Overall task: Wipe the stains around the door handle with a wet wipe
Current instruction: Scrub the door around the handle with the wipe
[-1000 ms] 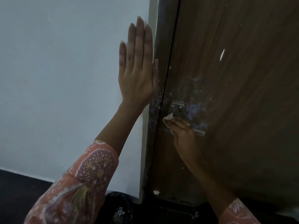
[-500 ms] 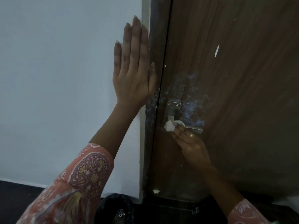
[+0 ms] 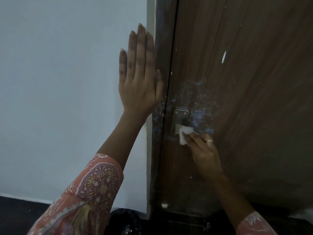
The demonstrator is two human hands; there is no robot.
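Note:
A dark brown wooden door (image 3: 245,82) carries a metal handle plate (image 3: 181,114) with two screws. Pale bluish-white stains (image 3: 198,106) smear the wood above and to the right of the plate and on the frame edge to its left. My right hand (image 3: 203,150) pinches a small white wet wipe (image 3: 184,135) and presses it against the door just below the plate; the hand hides the handle lever. My left hand (image 3: 138,78) lies flat, fingers together and pointing up, on the white wall beside the door frame, holding nothing.
The white wall (image 3: 59,90) fills the left half. A dark door frame (image 3: 160,48) runs between wall and door. A black plastic bag (image 3: 125,223) sits on the dark floor below. A white chip (image 3: 224,56) marks the door higher up.
My right hand has slid the wipe along the handle from under the plate toward its right side, and more of the wipe shows. The left hand stays on the wall.

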